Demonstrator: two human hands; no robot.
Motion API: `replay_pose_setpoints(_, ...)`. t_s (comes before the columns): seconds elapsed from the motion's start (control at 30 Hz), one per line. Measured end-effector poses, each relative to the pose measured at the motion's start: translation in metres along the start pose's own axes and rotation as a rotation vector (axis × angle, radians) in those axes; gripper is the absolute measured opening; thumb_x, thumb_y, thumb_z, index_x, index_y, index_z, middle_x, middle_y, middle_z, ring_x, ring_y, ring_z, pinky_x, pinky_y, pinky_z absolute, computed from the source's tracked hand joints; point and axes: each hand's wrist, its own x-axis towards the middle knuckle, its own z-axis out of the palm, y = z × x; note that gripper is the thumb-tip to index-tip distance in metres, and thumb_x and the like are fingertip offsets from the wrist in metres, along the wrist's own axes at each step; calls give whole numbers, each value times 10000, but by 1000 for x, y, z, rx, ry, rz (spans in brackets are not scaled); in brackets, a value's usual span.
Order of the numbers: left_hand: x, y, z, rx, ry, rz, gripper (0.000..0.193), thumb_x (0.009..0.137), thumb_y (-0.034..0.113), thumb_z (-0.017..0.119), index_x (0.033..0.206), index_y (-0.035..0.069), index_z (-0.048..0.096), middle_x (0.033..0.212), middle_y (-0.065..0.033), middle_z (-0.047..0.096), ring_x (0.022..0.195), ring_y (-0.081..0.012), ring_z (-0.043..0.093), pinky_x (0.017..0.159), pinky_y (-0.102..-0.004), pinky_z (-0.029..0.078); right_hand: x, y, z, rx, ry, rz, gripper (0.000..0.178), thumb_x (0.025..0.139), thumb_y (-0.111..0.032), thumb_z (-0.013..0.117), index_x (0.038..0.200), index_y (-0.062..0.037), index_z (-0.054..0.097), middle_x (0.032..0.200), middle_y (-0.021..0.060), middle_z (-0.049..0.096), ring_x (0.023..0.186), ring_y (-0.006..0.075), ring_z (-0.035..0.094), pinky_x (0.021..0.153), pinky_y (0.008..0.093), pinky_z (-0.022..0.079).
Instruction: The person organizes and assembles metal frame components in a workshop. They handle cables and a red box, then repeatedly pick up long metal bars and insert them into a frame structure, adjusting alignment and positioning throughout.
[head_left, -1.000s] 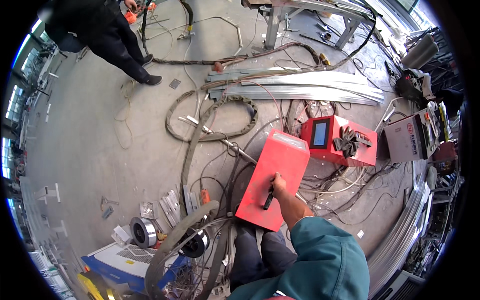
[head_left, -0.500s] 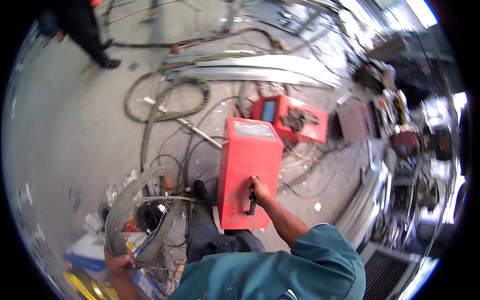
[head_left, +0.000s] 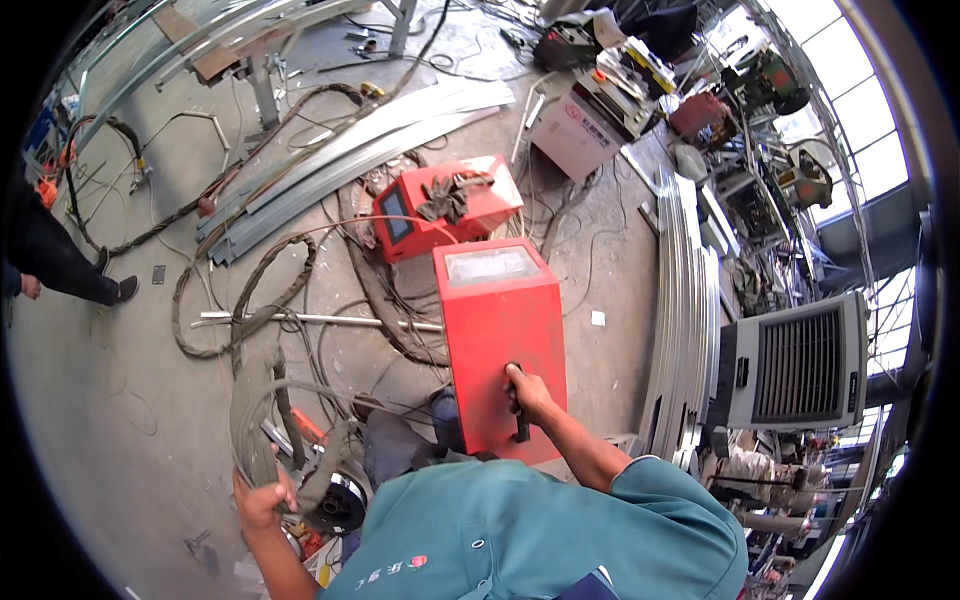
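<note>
My right hand (head_left: 532, 396) is closed round the black handle (head_left: 521, 430) on a tall red metal box (head_left: 498, 325) with a pale panel at its far end. The box stands or hangs right in front of my legs; whether it touches the floor is hidden. On the left, my left hand (head_left: 264, 503) grips a looped bundle of grey sleeved cable (head_left: 252, 425), with thinner pale cables running from it toward the box. Just beyond the box sits a second red machine (head_left: 492, 192) with a dark display; a grey glove (head_left: 446, 200) lies on it.
Cables (head_left: 265, 285) and a white pole (head_left: 335, 320) lie across the floor. Metal profiles (head_left: 340, 165) rest farther off, and more (head_left: 675, 330) lie at the right. A black spool (head_left: 338, 503) sits near my left hand. An air cooler (head_left: 800, 362) stands right; a person's leg (head_left: 60, 258) shows left.
My view has swung to the right, bringing the air cooler and right-hand profiles further in. Both hands keep their grips, and the red box stays in front of me.
</note>
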Motion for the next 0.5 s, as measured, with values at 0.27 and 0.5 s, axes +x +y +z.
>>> replay_pose_setpoints(0.27, 46, -47, 121, 32, -149, -149, 634, 652, 44, 645, 1251, -125, 523, 611, -140, 575, 433, -209, 535, 412, -304, 464, 29, -25, -106, 191, 48, -6, 447, 986, -443, 537, 773, -51, 544, 591, 25, 446, 461, 170, 471, 441, 340, 398)
replay_pose_setpoints(0.5, 91, -111, 190, 94, -257, -299, 617, 665, 21, 651, 1262, -98, 547, 661, -142, 601, 476, -225, 561, 427, -326, 480, 80, -79, -184, 230, 124, -72, 439, 999, -444, 510, 799, -54, 531, 598, 19, 438, 476, 166, 468, 467, 354, 408)
